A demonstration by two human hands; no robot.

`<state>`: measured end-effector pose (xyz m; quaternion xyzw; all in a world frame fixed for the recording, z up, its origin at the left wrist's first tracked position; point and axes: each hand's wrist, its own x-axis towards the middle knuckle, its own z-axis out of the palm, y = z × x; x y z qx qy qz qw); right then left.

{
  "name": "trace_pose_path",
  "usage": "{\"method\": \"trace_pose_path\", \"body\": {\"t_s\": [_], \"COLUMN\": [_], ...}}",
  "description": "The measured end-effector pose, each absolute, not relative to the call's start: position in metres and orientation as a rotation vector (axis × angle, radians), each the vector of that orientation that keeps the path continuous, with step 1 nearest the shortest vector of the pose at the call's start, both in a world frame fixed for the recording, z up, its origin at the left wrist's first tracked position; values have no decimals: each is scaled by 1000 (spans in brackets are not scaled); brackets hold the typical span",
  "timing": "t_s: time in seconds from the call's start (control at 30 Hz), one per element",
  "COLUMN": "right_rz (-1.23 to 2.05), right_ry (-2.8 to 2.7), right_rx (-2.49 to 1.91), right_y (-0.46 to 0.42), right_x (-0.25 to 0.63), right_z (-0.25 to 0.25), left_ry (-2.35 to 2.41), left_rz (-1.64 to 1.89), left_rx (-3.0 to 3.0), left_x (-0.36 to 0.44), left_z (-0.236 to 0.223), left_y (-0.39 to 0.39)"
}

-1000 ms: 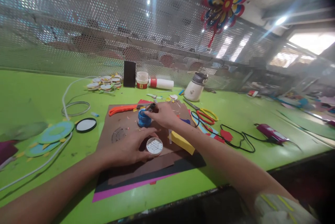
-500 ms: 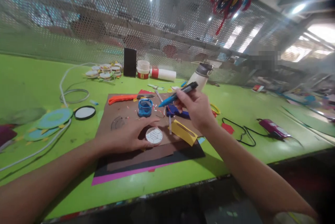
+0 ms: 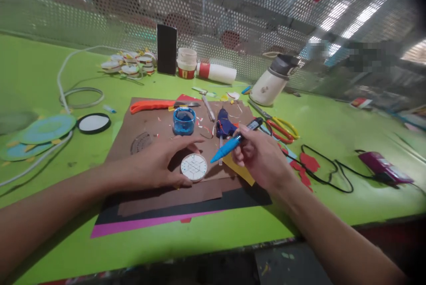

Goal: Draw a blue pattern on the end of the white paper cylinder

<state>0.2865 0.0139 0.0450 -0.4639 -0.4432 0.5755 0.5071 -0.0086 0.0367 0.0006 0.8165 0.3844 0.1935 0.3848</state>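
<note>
A small round white disc (image 3: 194, 168) with dark lines and dots on its face is held at its left edge by my left hand (image 3: 159, 160), thumb below and fingers above. My right hand (image 3: 258, 154) grips a blue marker with a black end (image 3: 228, 146), its tip pointing down and left, just right of the disc and apart from it. Behind the disc stands a blue tape roll or ring (image 3: 184, 120) on the brown sheet (image 3: 166, 198). Near the marker lie a dark blue glue gun (image 3: 225, 121) and a folded yellow paper (image 3: 240, 170), partly covered by my right hand.
An orange utility knife (image 3: 151, 106) and scissors (image 3: 279, 126) lie behind my hands. Further back stand a black phone (image 3: 167, 49), paper cups (image 3: 187, 64) and a tilted white bottle (image 3: 269, 84). Cables run at both sides, one beside a maroon device (image 3: 382, 167).
My right hand has brought the marker down, its tip now close to the disc's right edge. My left hand still holds the disc. The camera view has tilted downward.
</note>
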Motion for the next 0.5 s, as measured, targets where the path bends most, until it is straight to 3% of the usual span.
{"method": "trace_pose_path", "body": {"t_s": [0.5], "right_rz": [1489], "right_ry": [-1098], "right_rx": [-1046], "right_y": [3], "right_x": [285], "right_z": [32], "left_ry": [947], "left_rz": [561], "left_rx": [2090], "left_x": [-6], "left_z": [6], "left_y": [28]}}
